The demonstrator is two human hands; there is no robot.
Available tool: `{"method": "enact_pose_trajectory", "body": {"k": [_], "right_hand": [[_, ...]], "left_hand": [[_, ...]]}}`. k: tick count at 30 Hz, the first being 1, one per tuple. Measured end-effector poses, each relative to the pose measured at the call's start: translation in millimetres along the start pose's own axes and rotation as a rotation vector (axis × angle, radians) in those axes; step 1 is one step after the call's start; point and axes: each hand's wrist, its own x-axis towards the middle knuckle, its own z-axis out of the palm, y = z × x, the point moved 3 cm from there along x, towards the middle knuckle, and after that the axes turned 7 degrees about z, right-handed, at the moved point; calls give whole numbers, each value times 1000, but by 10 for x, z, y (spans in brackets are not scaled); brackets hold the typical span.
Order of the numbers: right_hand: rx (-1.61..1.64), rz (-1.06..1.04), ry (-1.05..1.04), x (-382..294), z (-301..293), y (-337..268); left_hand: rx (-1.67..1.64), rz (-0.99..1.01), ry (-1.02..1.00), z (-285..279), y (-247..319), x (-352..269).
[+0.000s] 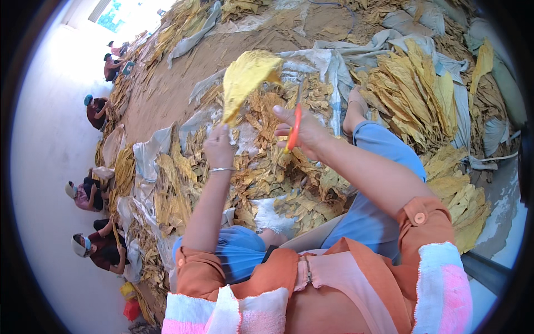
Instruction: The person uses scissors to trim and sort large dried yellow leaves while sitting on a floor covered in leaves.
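My left hand [218,146] is closed on the stem end of a yellow dried leaf [250,77], which stands up and away from me, its far edge blurred. To its right my right hand [302,131] has its fingers in the red and yellow handles of a pair of scissors [297,125]. The blades point away from me, close to the leaf's right side; whether they touch it I cannot tell. Dried leaf pieces [267,171] lie on woven sheeting below both hands. A large bundle of long yellow leaves [411,92] rests beyond my right foot.
More yellow leaves [454,188] are piled beside my right leg. White woven sacking [152,154] borders the heap at left. Several people, one a seated co-worker [104,246], are along the wall at left. A red container [131,309] stands at lower left. Brown floor [167,96] shows beyond the sacking.
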Motion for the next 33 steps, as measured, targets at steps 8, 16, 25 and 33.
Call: {"method": "enact_pose_trajectory", "body": {"k": [8,16,25,33], "right_hand": [[183,-373,294,443,-275,-113],[-605,-663,86,-125,108,-97],[-773,-408,-35,-288,127,-99],[-438,-570,9,-172,79,-246]], "left_hand": [[-187,193,-203,825,381,-1032],[-1406,-544,-598,694,510,-52],[-407,22,-416,-529,432,992],[-361,107,-474,-1193,874,915]]}}
